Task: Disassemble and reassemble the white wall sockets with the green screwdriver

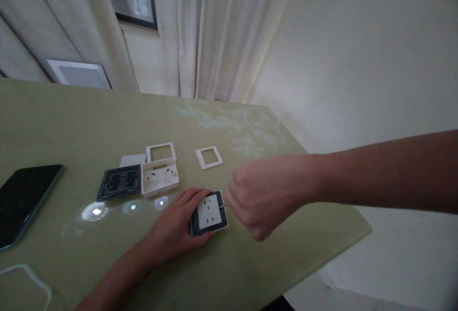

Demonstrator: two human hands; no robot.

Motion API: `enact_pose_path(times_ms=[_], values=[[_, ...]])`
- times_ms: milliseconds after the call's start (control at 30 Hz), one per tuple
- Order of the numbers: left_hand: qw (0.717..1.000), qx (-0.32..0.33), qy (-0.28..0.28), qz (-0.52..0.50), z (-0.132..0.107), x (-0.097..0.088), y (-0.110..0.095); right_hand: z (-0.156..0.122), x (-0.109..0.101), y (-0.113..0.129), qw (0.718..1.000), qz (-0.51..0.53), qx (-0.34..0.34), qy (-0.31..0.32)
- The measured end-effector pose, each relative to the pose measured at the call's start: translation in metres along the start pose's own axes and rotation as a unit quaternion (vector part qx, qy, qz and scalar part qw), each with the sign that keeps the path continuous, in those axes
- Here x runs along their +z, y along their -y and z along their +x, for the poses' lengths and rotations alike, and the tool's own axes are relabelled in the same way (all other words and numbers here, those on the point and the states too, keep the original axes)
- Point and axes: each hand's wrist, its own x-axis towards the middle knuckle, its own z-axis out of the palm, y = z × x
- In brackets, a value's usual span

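A wall socket (209,212) with a white face and dark frame lies on the table. My left hand (179,222) is closed around its left side, fingers at the top edge and thumb along the bottom. My right hand (261,194) is a fist just right of the socket. From that fist a thin metal screwdriver shaft (222,205) reaches the right part of the dark frame; the handle is hidden inside the hand. Whether the tip sits in a screw hole is too small to tell.
Left of the socket lie a white back box (160,184), a dark socket frame (119,182), a white plate (132,160) and a white cover frame (172,151). Another cover frame (202,162) lies behind the socket. A phone (26,201) and white cable (26,269) are at left.
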Motion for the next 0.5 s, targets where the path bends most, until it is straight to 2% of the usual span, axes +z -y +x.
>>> enact_pose_path(times_ms=[33,67,133,233,300,367,433,500], values=[[1.0,0.0,-0.001,0.001,0.0,0.0,0.0,0.0,0.0,0.001,0.999,-0.021,-0.041,0.011],[1.0,0.001,-0.003,0.002,0.0,0.0,0.0,0.001,0.0,0.001,0.999,-0.025,-0.044,0.019],[1.0,0.002,-0.005,0.004,0.0,0.0,0.0,0.002,0.003,-0.004,0.998,0.006,0.054,0.015],[1.0,0.011,0.001,0.003,-0.001,-0.001,-0.001,0.006,0.009,-0.015,0.97,0.085,0.225,0.046],[1.0,0.013,0.003,0.003,0.0,-0.002,-0.002,0.01,0.009,-0.018,0.963,0.106,0.24,0.069],[1.0,0.008,0.0,0.007,0.0,-0.002,-0.003,0.013,0.004,-0.015,0.982,0.082,0.159,0.063],[1.0,0.004,-0.001,0.009,0.0,-0.003,-0.004,0.014,-0.004,-0.008,0.999,0.019,0.008,0.042],[1.0,0.001,0.001,0.007,0.0,-0.004,-0.006,0.014,-0.009,-0.001,0.989,-0.051,-0.133,0.035]])
